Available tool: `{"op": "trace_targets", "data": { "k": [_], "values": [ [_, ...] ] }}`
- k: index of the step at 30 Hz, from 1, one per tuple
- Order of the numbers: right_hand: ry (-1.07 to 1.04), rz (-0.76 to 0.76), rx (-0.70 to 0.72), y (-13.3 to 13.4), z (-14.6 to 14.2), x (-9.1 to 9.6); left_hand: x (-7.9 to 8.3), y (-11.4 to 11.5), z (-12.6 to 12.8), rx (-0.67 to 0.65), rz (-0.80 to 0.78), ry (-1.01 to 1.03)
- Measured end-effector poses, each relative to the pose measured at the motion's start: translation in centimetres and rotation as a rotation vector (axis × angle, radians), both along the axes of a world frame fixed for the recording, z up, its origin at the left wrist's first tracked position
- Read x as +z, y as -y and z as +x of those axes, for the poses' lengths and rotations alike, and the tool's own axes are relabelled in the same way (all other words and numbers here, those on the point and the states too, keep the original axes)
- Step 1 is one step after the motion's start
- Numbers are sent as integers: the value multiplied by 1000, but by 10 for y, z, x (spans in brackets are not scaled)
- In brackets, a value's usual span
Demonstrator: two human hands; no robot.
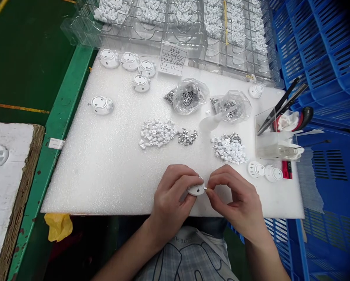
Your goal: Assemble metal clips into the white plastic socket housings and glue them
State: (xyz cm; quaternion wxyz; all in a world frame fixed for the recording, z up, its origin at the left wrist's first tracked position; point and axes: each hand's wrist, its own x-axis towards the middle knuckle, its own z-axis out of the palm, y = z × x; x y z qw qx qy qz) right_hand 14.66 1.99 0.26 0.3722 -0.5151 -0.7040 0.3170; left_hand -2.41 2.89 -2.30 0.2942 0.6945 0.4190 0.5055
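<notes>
My left hand [175, 193] grips a round white plastic part [197, 190] near the front edge of the foam-covered table. Dark slots show in the part's side. Pinched between thumb and forefinger, a tiny pale piece [205, 188] is in my right hand [233, 193], touching the part's right side; its exact kind is too small to make out. Beyond the hands lie a pile of small white pieces [158, 133], a little heap of shiny metal bits [187, 137] and a second white pile [229, 149] with metal bits behind it.
Several white round parts [141, 83] stand at the back left, two more white discs [256, 169] at the right. Plastic bags of metal bits [189, 97] lie mid-table. A clear tool box [268, 144] stands right, beside blue crates [324, 50]. Clear trays [186, 37] line the back.
</notes>
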Motion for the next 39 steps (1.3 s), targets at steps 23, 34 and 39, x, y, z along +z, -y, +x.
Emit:
{"op": "trace_targets", "data": {
  "k": [23,34,39],
  "values": [
    [79,-41,105,3,5,5,-7,5,1,13,179,-49],
    [-116,-62,-103,18,-1,-9,-6,2,1,45,164,-19],
    [-75,-32,-76,15,-6,-8,-6,4,2,63,174,-36]
  ]
}}
